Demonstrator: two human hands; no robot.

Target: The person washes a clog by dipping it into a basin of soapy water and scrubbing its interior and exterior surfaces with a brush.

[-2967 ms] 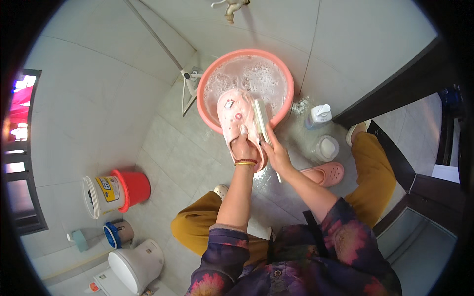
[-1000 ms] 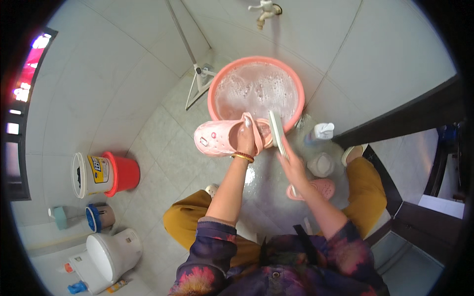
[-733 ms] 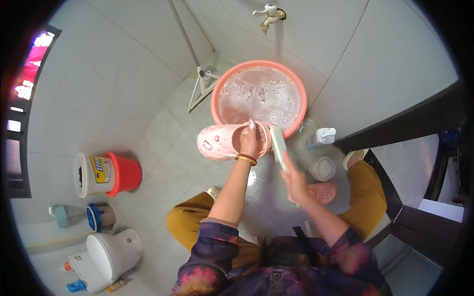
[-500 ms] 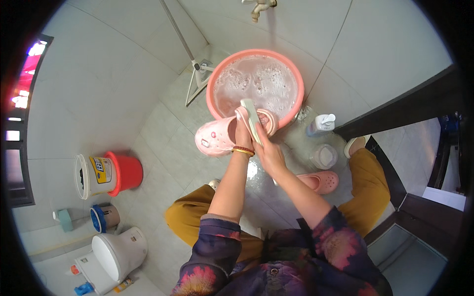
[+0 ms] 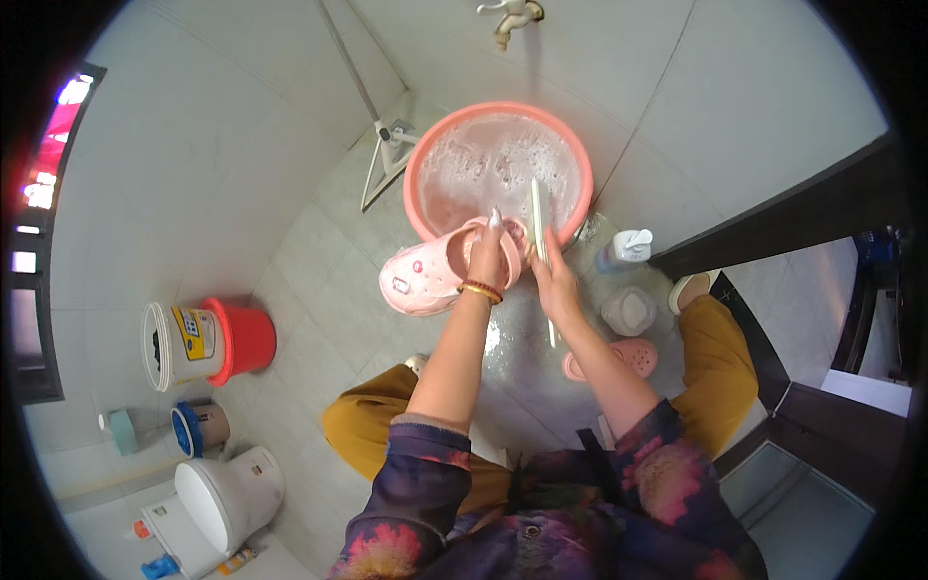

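Observation:
My left hand [image 5: 487,259] grips a pink clog [image 5: 423,277] by its heel end, with fingers inside the opening and the toe pointing left. Small charms dot the clog's upper. A long white brush [image 5: 538,205] stands nearly upright in the picture, its handle wrapped by my right hand [image 5: 555,286]. The brush is just right of the clog's heel; whether they touch I cannot tell. Both hands are over the near rim of a pink basin [image 5: 414,184] of foamy water. The second pink clog [image 5: 633,358] lies on the floor beneath my right forearm.
Right of the basin stand a pump bottle [image 5: 626,249] and a clear jar [image 5: 628,311]. A long-handled white tool [image 5: 389,145] leans at the corner, below the wall tap [image 5: 512,17]. Buckets [image 5: 246,340], a bin [image 5: 205,428] and a toilet [image 5: 237,493] are at left.
My right hand has moved right with the brush, off the clog's strap, and turned it more upright. The clog's heel has tilted, showing more of its opening around my left hand.

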